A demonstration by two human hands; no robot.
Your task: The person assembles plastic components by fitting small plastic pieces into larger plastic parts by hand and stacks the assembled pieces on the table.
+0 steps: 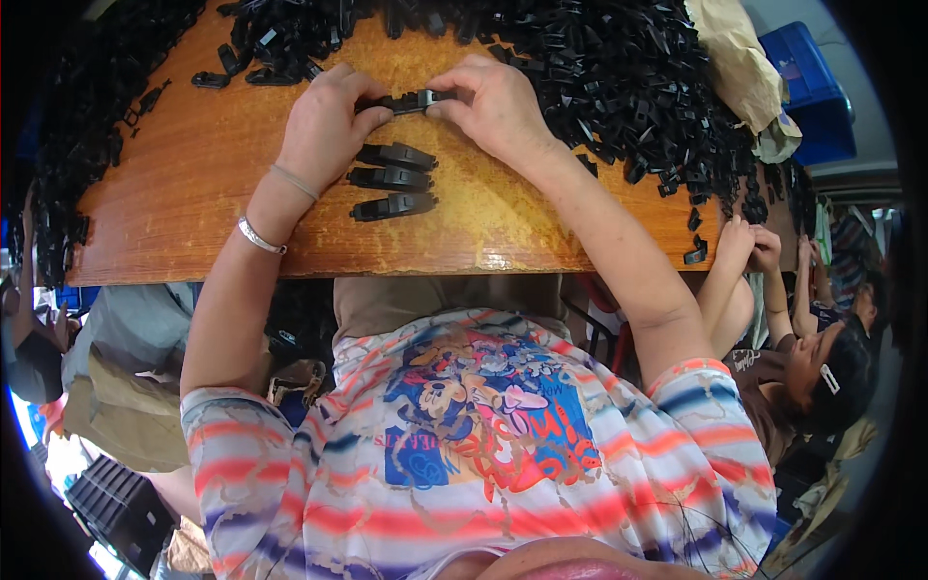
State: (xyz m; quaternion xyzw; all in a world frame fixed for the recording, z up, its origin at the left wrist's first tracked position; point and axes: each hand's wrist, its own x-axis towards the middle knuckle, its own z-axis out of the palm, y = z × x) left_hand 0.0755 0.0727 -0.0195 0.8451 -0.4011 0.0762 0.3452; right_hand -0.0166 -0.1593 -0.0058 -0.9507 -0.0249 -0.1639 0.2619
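Over the wooden table, both my hands meet at a small black plastic part (404,102). My left hand (329,114) pinches its left end between thumb and fingers. At the other end, my right hand (491,108) grips it, with a small pale or shiny piece showing by the fingertips. Just below my hands lie three similar long black parts, stacked in a row one under another: a top one (396,157), a middle one (391,178) and a bottom one (392,206).
A large heap of black plastic parts (619,87) covers the table's far right. More loose parts (261,39) lie at the far left. A paper bag (739,58) and a blue bin (807,92) stand at right. Another person's hands (744,242) work at the table's right edge.
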